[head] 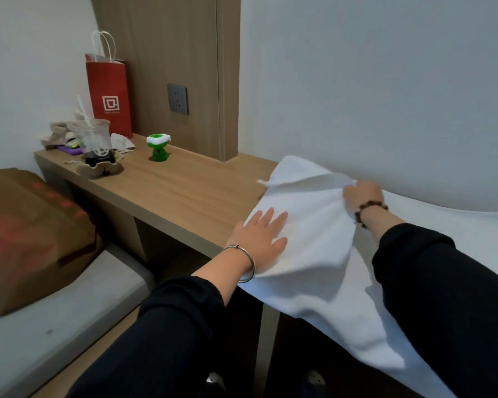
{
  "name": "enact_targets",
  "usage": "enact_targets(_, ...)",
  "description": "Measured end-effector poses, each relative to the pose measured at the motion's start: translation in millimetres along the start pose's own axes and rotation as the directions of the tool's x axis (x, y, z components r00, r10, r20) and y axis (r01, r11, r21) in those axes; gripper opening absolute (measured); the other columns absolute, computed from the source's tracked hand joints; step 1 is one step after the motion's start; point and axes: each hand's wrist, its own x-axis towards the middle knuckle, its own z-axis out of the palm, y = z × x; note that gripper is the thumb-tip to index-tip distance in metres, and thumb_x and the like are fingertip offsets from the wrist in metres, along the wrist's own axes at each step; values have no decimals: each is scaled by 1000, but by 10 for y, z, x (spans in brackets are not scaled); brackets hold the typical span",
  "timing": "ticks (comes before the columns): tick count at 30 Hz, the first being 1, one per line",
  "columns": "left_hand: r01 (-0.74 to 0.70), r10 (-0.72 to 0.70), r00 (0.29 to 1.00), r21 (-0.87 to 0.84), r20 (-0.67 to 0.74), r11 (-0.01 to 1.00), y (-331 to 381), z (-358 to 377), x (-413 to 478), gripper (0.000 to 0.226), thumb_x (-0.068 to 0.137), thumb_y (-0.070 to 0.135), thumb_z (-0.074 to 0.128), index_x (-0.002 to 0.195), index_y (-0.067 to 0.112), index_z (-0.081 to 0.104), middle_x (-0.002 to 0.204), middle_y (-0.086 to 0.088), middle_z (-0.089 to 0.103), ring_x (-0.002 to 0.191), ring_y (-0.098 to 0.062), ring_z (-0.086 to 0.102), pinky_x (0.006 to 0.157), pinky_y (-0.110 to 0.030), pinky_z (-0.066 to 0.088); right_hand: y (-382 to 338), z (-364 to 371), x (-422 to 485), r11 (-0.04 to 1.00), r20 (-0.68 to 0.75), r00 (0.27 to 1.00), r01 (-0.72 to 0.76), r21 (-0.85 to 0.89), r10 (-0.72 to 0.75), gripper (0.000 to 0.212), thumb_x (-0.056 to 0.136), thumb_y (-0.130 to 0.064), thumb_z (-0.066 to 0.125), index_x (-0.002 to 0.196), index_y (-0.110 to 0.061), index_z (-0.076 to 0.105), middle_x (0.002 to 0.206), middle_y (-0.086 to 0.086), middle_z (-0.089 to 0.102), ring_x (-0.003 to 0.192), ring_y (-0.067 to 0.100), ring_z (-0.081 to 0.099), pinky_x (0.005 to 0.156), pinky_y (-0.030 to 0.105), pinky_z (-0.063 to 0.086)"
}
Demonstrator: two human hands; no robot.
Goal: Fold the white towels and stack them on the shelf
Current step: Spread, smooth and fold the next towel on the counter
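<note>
One white towel (308,205) lies spread over the right end of a long wooden shelf (184,193), with its near edge hanging over the front. Two hands work on it, both coming out of dark sleeves. The left hand (259,237) lies flat on the towel's left part with fingers straight and spread, a silver bangle (243,264) on its wrist. The right hand (360,196), wearing a bead bracelet (370,211), has its fingers curled into a raised fold at the towel's far edge and grips it. More white cloth (457,228) runs on to the right along the wall; whether it is part of the same towel cannot be told. Further left on the shelf stand one small green figure (158,149), one clear plastic cup (94,142) with a straw in a cardboard holder, and one red paper bag (108,90) against the wooden panel. A small heap of oddments sits behind the cup. One grey wall socket (178,99) is set in the panel. Down at the left, one brown paper bag (32,234) rests on a grey cushion (55,326).
</note>
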Motion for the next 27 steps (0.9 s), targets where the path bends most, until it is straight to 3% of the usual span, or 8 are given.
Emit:
enact_targets(2,-36,36,999,20,17,999,-1,-40,14,51,99,41,24,148,32,20,156,7,19,144,-15,14,112,-43,23,172,-2,-17,982,85,980,-172,-73,178,30,93,-21,46,108,-1,62,118,21,62,106,35,58,79,32,43)
enact_targets(5,-41,41,997,3,-68,999,54,-126,15,38,99,40,29,125,21,49,128,1,52,121,-20,44,91,-35,36,164,113,-140,971,122,980,-128,-201,154,26,92,-21,48,108,-7,63,118,16,63,107,33,59,84,34,45)
enact_targets(11,76,-60,994,171,-95,982,163,-452,214,46,98,47,25,75,17,52,90,-6,65,76,-27,50,65,-31,29,105,26,-176,966,330,941,14,-258,75,16,89,-18,47,79,-8,55,88,11,63,78,26,62,63,27,46)
enact_targets(13,123,-113,989,99,-97,987,135,-488,281,42,98,39,31,80,13,58,94,-10,64,77,-27,48,64,-31,32,75,-82,-176,960,448,888,28,-277,104,19,90,-23,48,82,-8,57,77,8,61,64,21,58,51,23,41)
enact_targets(16,121,-121,987,-9,-101,993,66,-365,321,31,96,33,39,105,13,61,112,-9,59,100,-28,52,79,-33,43,52,-116,-124,886,368,929,135,-444,43,25,89,-30,51,106,-12,54,106,8,60,89,25,58,70,29,46)
enact_targets(18,92,-93,993,-14,-70,996,14,-207,358,37,96,37,37,122,15,52,130,-10,47,120,-28,41,97,-38,39,24,-1,-63,825,231,963,244,-510,-142,52,88,-35,57,131,-15,37,132,9,44,118,30,46,90,39,42)
enact_targets(22,61,-66,995,57,80,996,-104,-8,484,64,96,53,21,151,21,12,160,1,3,146,-16,-2,114,-49,12,-176,264,116,619,235,838,527,-581,-493,76,89,-38,55,149,-23,10,152,12,17,136,30,25,108,44,30)
enact_targets(27,51,-62,991,93,115,994,-137,35,558,66,95,56,16,152,25,4,160,4,-4,146,-15,-9,115,-50,7,-331,534,316,483,297,689,694,-534,-661,39,91,-34,48,127,-18,48,137,11,43,121,29,45,98,38,38)
